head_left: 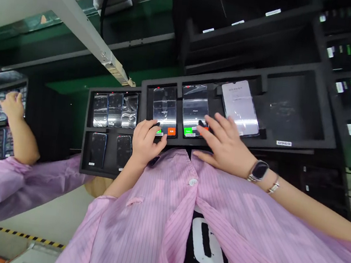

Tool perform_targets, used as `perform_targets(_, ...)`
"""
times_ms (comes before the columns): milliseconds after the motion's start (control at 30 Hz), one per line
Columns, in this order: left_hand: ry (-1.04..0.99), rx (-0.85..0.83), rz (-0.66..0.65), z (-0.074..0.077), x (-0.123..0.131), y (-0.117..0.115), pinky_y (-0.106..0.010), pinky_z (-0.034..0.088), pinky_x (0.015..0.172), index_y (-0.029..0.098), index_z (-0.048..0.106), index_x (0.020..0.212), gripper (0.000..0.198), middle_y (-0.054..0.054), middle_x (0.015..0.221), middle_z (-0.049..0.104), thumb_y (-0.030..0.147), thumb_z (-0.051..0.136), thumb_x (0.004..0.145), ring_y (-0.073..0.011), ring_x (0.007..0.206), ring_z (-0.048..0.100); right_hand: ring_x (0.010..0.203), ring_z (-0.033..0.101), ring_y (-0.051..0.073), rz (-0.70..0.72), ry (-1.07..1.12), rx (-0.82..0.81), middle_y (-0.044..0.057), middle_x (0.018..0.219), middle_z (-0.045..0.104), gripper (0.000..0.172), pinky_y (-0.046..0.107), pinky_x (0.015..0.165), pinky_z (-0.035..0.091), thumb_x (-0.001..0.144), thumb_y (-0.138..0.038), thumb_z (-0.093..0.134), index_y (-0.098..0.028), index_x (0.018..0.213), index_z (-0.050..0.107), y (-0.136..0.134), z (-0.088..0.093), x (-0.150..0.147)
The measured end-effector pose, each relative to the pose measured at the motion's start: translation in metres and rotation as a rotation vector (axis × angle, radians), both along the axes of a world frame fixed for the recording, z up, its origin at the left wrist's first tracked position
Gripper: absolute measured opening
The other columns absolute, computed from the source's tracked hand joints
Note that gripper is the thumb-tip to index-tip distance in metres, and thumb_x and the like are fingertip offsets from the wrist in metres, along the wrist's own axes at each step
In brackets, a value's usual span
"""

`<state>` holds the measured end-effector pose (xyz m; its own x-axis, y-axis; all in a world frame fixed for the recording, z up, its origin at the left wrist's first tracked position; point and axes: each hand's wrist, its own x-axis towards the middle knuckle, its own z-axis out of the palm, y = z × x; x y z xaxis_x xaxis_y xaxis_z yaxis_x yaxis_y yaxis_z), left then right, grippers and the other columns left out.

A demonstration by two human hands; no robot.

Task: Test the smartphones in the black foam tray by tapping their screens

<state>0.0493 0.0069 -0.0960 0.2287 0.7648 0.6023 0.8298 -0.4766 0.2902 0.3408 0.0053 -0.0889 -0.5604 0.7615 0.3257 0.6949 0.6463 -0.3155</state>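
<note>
A black foam tray (291,134) holds three phones in slots. My left hand (146,139) rests on the tray's near edge with its fingers loosely curled, and one fingertip touches the lower end of the left phone (165,106), by its green and orange on-screen buttons. It holds nothing. My right hand (225,143), with a watch and bracelet on the wrist, lies open and spread. Its fingertips touch the bottom of the middle phone (194,106). A third phone (241,105) with a pale screen lies tilted in its slot just beyond my right fingers.
A second black tray (88,137) to the left holds several dark phones. At the far left a co-worker in a pink sleeve has a hand (12,105) on another tray of phones. Dark shelves with bins stand behind, and a white beam (80,19) crosses overhead.
</note>
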Motion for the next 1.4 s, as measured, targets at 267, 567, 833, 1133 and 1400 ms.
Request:
perform_targets(267, 0.004, -0.044, -0.013, 0.003, 0.002, 0.003, -0.050, 0.056, 0.102, 0.019, 0.069, 0.101, 0.014, -0.014, 0.118, 0.072, 0.027, 0.068, 0.090, -0.0276, 0.113, 0.068, 0.155, 0.032, 0.040, 0.019, -0.081, -0.043, 0.019, 0.164, 0.041, 0.063, 0.070, 0.124, 0.026, 0.099, -0.057, 0.058, -0.019, 0.149, 0.055, 0.006, -0.004, -0.001)
perform_targets(567, -0.017, -0.067, -0.009, 0.002, 0.005, 0.004, -0.053, 0.056, 0.105, 0.020, 0.070, 0.091, 0.005, -0.013, 0.120, 0.073, 0.023, 0.066, 0.090, -0.0286, 0.116, 0.068, 0.155, 0.030, 0.044, -0.294, -0.001, 0.038, 0.024, 0.163, 0.038, 0.102, 0.075, 0.120, 0.028, 0.093, -0.054, 0.068, -0.020, 0.168, 0.009, -0.016, -0.010, 0.080)
perform_targets(833, -0.024, -0.121, 0.022, 0.000, -0.004, 0.003, -0.053, 0.053, 0.105, 0.018, 0.064, 0.127, 0.038, -0.014, 0.119, 0.073, 0.030, 0.064, 0.090, -0.0294, 0.115, 0.068, 0.153, 0.034, 0.044, -0.367, 0.024, -0.012, 0.024, 0.160, 0.042, 0.109, 0.070, 0.122, 0.033, 0.090, -0.055, 0.071, -0.020, 0.168, 0.003, -0.023, -0.005, 0.066)
perform_targets(1133, -0.039, -0.205, 0.009, 0.010, -0.012, -0.005, -0.055, 0.046, 0.114, 0.021, 0.063, 0.129, 0.037, -0.014, 0.131, 0.066, 0.035, 0.062, 0.095, -0.0307, 0.128, 0.060, 0.152, 0.035, 0.048, -0.295, -0.039, 0.047, 0.023, 0.163, 0.039, 0.064, 0.071, 0.122, 0.033, 0.095, -0.059, 0.062, -0.015, 0.141, 0.060, -0.022, 0.010, 0.051)
perform_targets(1400, 0.070, -0.435, 0.039, 0.037, -0.017, 0.042, -0.067, 0.022, 0.127, 0.023, 0.050, 0.151, 0.075, -0.019, 0.167, 0.035, 0.071, 0.058, 0.094, -0.0430, 0.158, 0.022, 0.152, 0.023, 0.059, -0.306, 0.005, -0.157, 0.019, 0.170, 0.027, 0.073, 0.091, 0.109, 0.021, 0.094, -0.071, 0.056, -0.027, 0.153, 0.053, 0.043, 0.024, -0.006)
